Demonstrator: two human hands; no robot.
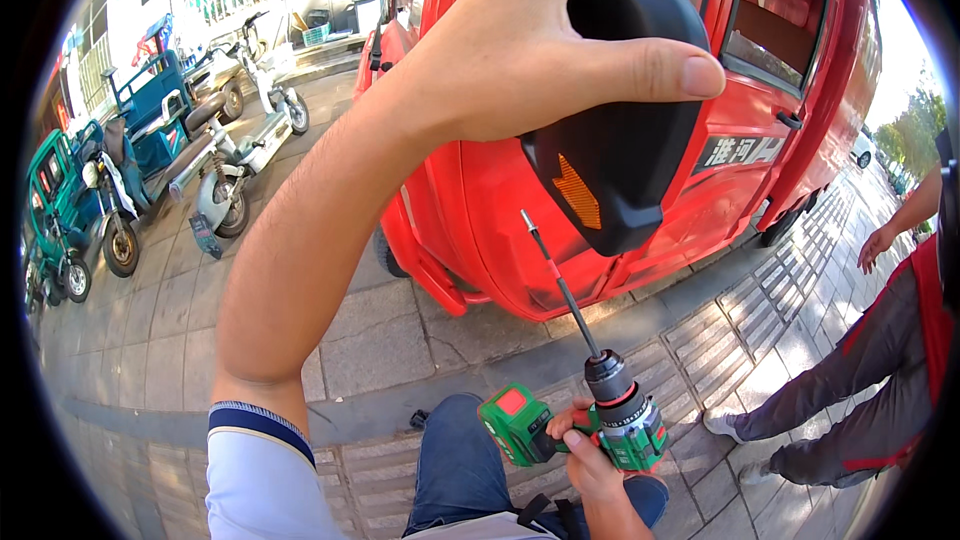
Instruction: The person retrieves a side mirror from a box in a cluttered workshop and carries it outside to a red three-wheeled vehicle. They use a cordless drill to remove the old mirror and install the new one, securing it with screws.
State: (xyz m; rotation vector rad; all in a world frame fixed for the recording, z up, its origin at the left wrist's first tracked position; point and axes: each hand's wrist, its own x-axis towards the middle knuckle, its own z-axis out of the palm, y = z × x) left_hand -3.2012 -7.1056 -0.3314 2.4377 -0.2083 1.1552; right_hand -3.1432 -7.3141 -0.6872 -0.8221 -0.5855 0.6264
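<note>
With my left hand I grip a black side mirror housing from above, thumb stretched across its near face. An orange reflector is set into the housing's lower left. The mirror is in front of the red side of a vehicle; its mount is hidden. Lower down, my right hand is wrapped round the handle of a green and black cordless drill. From its chuck a long dark bit points up and left, a small silver piece at its tip, just below the mirror's lower left edge.
The vehicle has a side window and a door handle. A person in grey trousers stands close on the right. Parked scooters and a teal cargo tricycle line the left. Stone paving lies underfoot.
</note>
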